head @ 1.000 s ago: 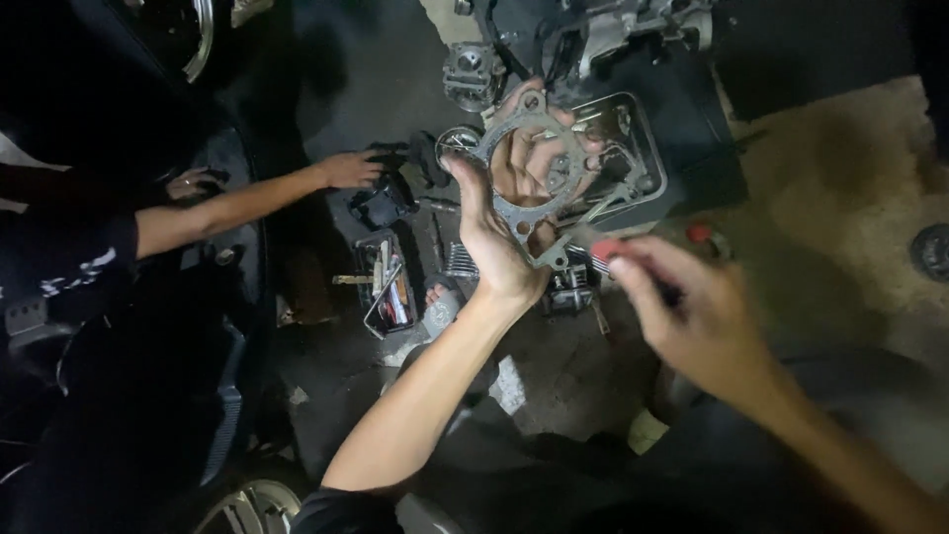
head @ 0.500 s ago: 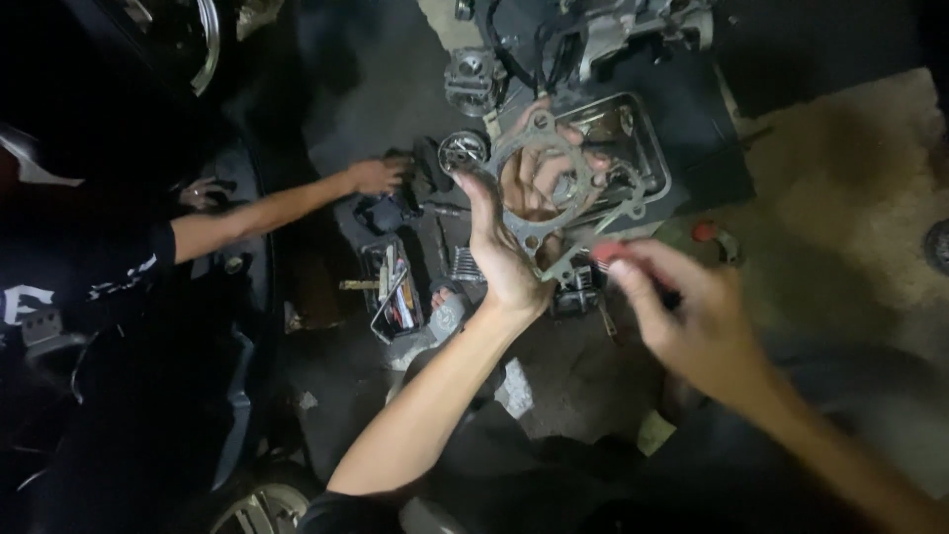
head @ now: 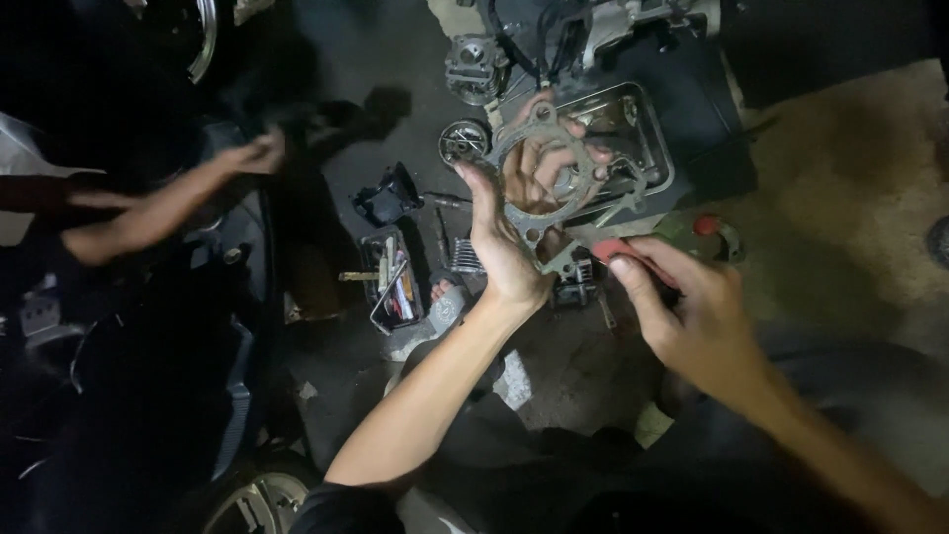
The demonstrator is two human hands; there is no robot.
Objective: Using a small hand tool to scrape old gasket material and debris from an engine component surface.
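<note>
My left hand holds up a thin grey gasket with a large round hole, fingers spread behind it. My right hand sits just right of it, pinching a small red-handled tool whose tip meets the gasket's lower edge. Both hover over a dark oily floor, above a metal tray of parts.
Another person's hand and forearm reach in from the left over dark motorcycle parts. A small open box of tools lies on the floor left of my forearm. An engine part sits at the top. A wheel shows at the bottom left.
The other person's hand has pulled back to the left, away from the parts by the tray. My hands and the gasket stay roughly where they were.
</note>
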